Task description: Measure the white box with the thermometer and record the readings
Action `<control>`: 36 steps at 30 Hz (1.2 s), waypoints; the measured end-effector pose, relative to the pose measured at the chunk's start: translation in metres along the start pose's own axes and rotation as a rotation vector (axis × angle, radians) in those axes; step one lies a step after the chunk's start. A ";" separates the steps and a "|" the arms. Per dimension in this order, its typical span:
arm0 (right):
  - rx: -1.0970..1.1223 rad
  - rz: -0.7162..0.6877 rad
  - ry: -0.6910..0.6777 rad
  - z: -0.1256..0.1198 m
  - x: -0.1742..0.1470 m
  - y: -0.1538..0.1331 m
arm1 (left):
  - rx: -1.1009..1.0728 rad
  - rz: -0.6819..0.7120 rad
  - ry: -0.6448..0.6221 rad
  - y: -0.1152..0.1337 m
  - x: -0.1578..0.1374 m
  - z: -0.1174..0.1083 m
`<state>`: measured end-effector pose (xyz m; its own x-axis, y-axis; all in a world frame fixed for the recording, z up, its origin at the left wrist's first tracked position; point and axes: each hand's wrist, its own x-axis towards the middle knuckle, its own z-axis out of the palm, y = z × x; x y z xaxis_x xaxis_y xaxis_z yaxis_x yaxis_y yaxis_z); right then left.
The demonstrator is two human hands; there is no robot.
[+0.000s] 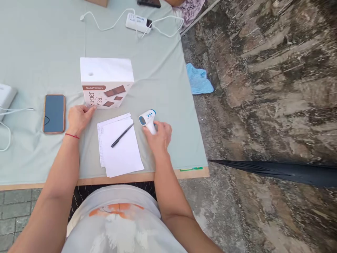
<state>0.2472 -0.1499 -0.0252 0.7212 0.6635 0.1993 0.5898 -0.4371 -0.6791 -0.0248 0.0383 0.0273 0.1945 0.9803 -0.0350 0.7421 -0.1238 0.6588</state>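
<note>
My left hand, with a red string on the wrist, is at the lower left corner of a white and brown "Super Meal" box. Its fingers are curled and its thumb lies against the box's front bottom edge. A white infrared thermometer with blue trim is held by its handle in my right hand. The thermometer's head stays just above the cloth, its screen facing me. Between my hands lies a small stack of white paper, and on top of it rests a black pen at a slant.
A smartphone lies left of my left hand. Farther left is a white device with cables. A white power bank with cords sits at the back. Blue cloth lies beyond the table's right edge, near a rough stone wall.
</note>
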 end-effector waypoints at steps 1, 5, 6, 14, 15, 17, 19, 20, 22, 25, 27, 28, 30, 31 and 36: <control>-0.035 -0.088 0.011 0.001 -0.002 -0.002 | -0.020 0.040 -0.068 0.002 -0.002 -0.001; -0.068 -0.416 -0.212 0.010 -0.012 -0.023 | -0.200 0.200 -0.411 0.005 -0.006 -0.003; -0.071 -0.469 -0.302 0.013 -0.013 -0.029 | -0.240 0.223 -0.451 0.004 -0.006 -0.002; 0.166 -0.428 -0.517 0.008 -0.015 -0.051 | -0.085 0.327 -0.571 0.002 -0.004 0.001; 0.286 -0.342 -0.479 0.006 -0.019 -0.057 | -0.051 0.337 -0.584 0.003 -0.005 0.000; 0.539 -0.147 -0.422 0.007 -0.032 -0.072 | 0.010 0.362 -0.601 0.007 -0.006 -0.001; 0.724 0.010 -0.442 0.014 -0.045 -0.089 | 0.074 0.388 -0.606 0.010 -0.007 -0.001; 0.774 0.069 -0.485 0.019 -0.052 -0.097 | 0.107 0.399 -0.606 0.011 -0.008 -0.001; 0.802 0.149 -0.552 0.030 -0.062 -0.108 | 0.162 0.414 -0.609 0.013 -0.010 -0.001; 0.756 0.198 -0.521 0.042 -0.073 -0.112 | 0.196 0.416 -0.623 0.015 -0.013 -0.001; 0.728 0.186 -0.461 0.046 -0.078 -0.109 | 0.196 0.417 -0.628 0.016 -0.014 -0.001; 0.715 0.168 -0.444 0.047 -0.080 -0.108 | 0.194 0.419 -0.626 0.016 -0.014 -0.001; 0.688 0.120 -0.433 0.048 -0.082 -0.105 | 0.189 0.424 -0.618 0.015 -0.014 -0.001; 0.674 0.098 -0.435 0.048 -0.083 -0.104 | 0.188 0.425 -0.615 0.015 -0.014 -0.001; 0.631 0.029 -0.445 0.048 -0.084 -0.102 | 0.185 0.429 -0.622 0.015 -0.015 0.000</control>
<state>0.1087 -0.1321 -0.0072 0.4407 0.8969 -0.0369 0.1580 -0.1179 -0.9804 -0.0167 0.0221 0.0375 0.7727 0.5808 -0.2562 0.6046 -0.5504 0.5757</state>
